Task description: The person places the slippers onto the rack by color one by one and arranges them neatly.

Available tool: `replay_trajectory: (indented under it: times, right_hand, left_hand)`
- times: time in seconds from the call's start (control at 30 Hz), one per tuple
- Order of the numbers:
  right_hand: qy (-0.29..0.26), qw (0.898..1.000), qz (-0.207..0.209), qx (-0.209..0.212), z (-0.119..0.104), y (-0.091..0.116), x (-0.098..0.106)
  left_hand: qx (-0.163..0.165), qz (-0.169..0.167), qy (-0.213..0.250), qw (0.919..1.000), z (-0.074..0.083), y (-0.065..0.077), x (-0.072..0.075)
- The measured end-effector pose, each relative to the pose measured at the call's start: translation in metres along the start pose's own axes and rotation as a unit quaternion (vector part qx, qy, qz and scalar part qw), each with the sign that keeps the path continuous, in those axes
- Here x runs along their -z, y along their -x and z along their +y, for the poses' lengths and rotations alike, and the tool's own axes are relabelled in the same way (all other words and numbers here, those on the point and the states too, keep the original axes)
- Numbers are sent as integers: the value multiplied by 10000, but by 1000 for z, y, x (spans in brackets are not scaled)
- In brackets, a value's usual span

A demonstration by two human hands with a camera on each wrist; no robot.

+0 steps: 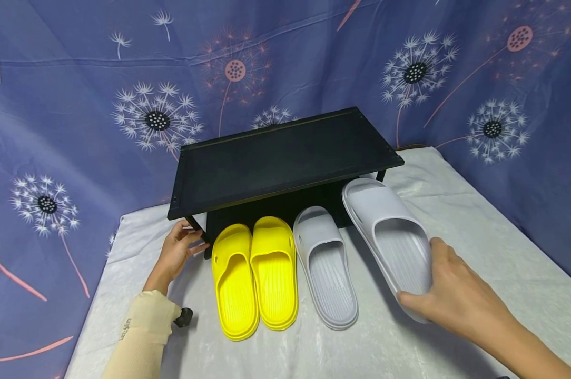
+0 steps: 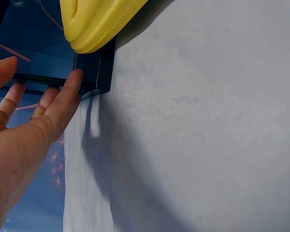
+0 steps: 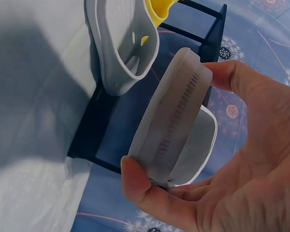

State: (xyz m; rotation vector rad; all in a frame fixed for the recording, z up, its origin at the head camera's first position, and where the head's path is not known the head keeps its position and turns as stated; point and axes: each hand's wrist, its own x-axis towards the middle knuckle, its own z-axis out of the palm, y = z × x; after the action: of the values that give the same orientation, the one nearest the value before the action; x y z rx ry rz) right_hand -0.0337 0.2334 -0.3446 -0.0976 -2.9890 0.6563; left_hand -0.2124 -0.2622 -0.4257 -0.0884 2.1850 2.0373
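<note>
A white cloth [image 1: 304,355] carries a black rack [image 1: 285,152], two yellow slippers [image 1: 273,279] and a grey slipper [image 1: 334,281]

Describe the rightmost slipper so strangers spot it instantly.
In the head view, find the black rack. By its right end, toe toward it, is a gray slipper. Unlike its gray twin and the yellow slippers to its left, it is gripped by the right hand.

Yellow slippers [image 1: 277,287] and grey slippers [image 1: 330,271] look matt plastic, the rack [image 1: 285,158] smooth, the tablecloth [image 1: 470,210] creased fabric.
</note>
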Motion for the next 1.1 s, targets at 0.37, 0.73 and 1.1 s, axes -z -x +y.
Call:
replay_trajectory:
  times: [0.37, 0.73, 1.1]
  right_hand:
    - [63, 10000, 66, 28, 5, 4, 8]
    - [72, 9996, 277, 66, 8, 9, 13]
    - [103, 9999, 61, -72, 10, 15, 22]
  left_hand:
    - [-10, -34, -53, 10000, 0, -2, 1]
    - [-29, -27, -2, 10000, 0, -1, 1]
    - [19, -1, -5, 10000, 0, -2, -1]
